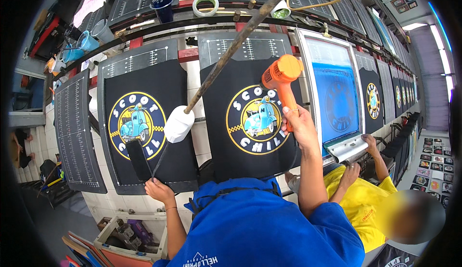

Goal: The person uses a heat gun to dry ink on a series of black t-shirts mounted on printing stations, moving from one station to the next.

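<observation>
In my right hand (301, 125) is an orange heat gun (285, 74), gripped by its handle, with its nozzle toward a black T-shirt (219, 151). That shirt bears a round yellow-and-blue scooter print (257, 118). My left hand (161, 191) is closed at the lower end of a flat black panel (138, 160). A thin dark cord (162, 160) also runs down to these fingers; whether they grip it too, I cannot tell. The panel partly covers the same kind of print on another black T-shirt (171, 86) to the left.
A wooden pole (231, 50) with a white end piece (179, 125) crosses above the shirts. At right, a co-worker in a yellow shirt (358, 199) has hands at a blue printing screen (337, 98). Behind are a tape roll (205, 5) and buckets (88, 40).
</observation>
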Motion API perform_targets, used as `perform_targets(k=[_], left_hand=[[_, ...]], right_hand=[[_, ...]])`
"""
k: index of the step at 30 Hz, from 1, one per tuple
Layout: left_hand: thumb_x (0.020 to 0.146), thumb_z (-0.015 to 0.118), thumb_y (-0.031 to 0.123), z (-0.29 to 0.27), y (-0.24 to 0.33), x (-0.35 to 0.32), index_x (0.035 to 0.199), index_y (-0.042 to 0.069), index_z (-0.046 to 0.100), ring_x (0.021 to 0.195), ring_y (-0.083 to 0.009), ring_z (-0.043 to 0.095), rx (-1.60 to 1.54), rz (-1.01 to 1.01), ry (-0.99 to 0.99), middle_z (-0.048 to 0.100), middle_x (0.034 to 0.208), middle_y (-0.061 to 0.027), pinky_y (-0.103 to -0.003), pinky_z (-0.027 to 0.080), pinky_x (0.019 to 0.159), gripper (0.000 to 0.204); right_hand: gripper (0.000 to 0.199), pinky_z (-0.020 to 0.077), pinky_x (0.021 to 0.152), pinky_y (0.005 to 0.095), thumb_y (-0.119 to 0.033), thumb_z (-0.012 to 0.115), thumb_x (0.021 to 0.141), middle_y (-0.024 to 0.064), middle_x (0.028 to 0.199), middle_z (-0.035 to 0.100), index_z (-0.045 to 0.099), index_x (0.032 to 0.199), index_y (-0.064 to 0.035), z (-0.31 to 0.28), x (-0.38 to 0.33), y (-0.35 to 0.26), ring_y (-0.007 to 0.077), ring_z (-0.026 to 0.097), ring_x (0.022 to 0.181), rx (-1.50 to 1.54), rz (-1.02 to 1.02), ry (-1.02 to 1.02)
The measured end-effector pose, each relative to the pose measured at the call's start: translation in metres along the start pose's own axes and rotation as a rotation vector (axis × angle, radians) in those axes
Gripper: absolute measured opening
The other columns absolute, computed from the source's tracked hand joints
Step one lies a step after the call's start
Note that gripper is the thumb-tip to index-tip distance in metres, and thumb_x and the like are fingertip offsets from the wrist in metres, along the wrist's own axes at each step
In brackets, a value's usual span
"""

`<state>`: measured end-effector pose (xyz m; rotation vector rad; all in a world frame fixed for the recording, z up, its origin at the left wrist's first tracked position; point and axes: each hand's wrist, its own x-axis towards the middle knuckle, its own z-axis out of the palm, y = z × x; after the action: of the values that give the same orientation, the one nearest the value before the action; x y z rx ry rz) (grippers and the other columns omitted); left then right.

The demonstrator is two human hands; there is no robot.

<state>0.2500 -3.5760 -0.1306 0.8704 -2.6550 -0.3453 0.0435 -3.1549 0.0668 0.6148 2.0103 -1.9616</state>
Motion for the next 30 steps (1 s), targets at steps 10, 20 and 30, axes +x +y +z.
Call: perform_targets(k=[10, 20, 30], left_hand=[[0.101, 0.04, 0.025, 0.004, -0.008, -0.002, 0.092, -0.003, 0.055, 0.088, -0.0383, 0.051, 0.013, 0.011, 0.003, 0.056, 0.091, -0.0192, -0.046, 0.037, 0.078, 0.033], [0.104, 0.029, 0.039, 0.008, -0.016, -0.006, 0.089, -0.002, 0.053, 0.085, -0.0381, 0.049, -0.003, -0.007, -0.012, 0.054, 0.087, -0.019, -0.045, 0.037, 0.078, 0.05], [0.104, 0.027, 0.038, 0.002, -0.002, -0.002, 0.086, -0.002, 0.052, 0.084, -0.0379, 0.048, 0.007, 0.019, -0.009, 0.051, 0.087, -0.0183, -0.045, 0.036, 0.077, 0.051]], right_hand=[[0.023, 0.0445, 0.047, 0.0206, -0.024, 0.062, 0.095, -0.0006, 0.069, 0.054, 0.058, 0.099, -0.002, 0.001, 0.005, -0.002, 0.0069, 0.055, 0.056, 0.05, 0.005, -0.014], [0.024, 0.0444, 0.047, 0.021, -0.024, 0.062, 0.095, -0.0007, 0.069, 0.054, 0.057, 0.102, -0.0019, 0.001, 0.009, 0.001, 0.0075, 0.055, 0.057, 0.062, 0.019, -0.052], [0.025, 0.0446, 0.048, 0.0205, -0.028, 0.062, 0.095, -0.0002, 0.071, 0.055, 0.057, 0.098, -0.0037, 0.004, 0.011, 0.003, 0.0077, 0.055, 0.057, -0.004, 0.002, -0.086]])
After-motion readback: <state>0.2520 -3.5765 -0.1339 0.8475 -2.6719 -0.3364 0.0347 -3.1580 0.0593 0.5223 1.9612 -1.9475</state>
